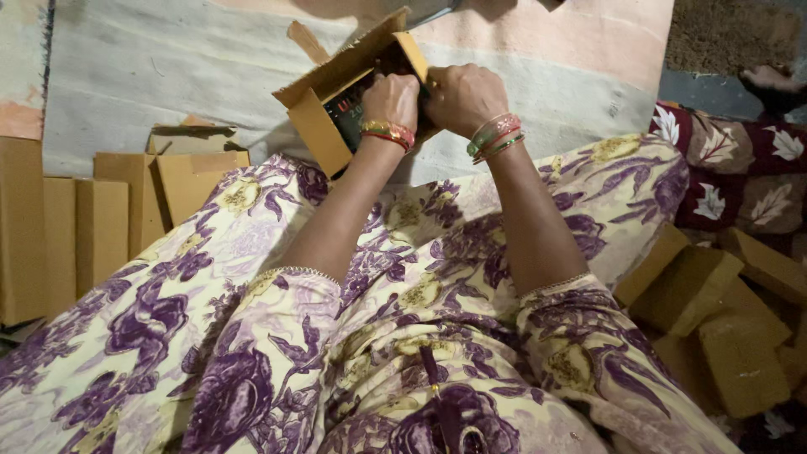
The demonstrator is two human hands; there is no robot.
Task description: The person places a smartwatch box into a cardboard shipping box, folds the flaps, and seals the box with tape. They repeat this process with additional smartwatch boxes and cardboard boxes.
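Note:
An open brown cardboard box [318, 126] sits tilted on the floor mat just beyond my knees, flaps up. A dark packet [346, 111] with small coloured marks lies inside it. My left hand [392, 98] is closed over the packet at the box's mouth. My right hand [461, 95] is closed at the box's right side, pressing on the same contents; what its fingers hold is hidden. Both wrists wear bangles. My lap in a purple-flowered dress fills the lower frame.
Flat and folded cardboard boxes [101, 223] lie at the left on the mat [134, 67]. Several brown rough blocks [714, 324] are piled at the right. Another person's patterned clothing [740, 168] and a foot [773, 80] are at the far right.

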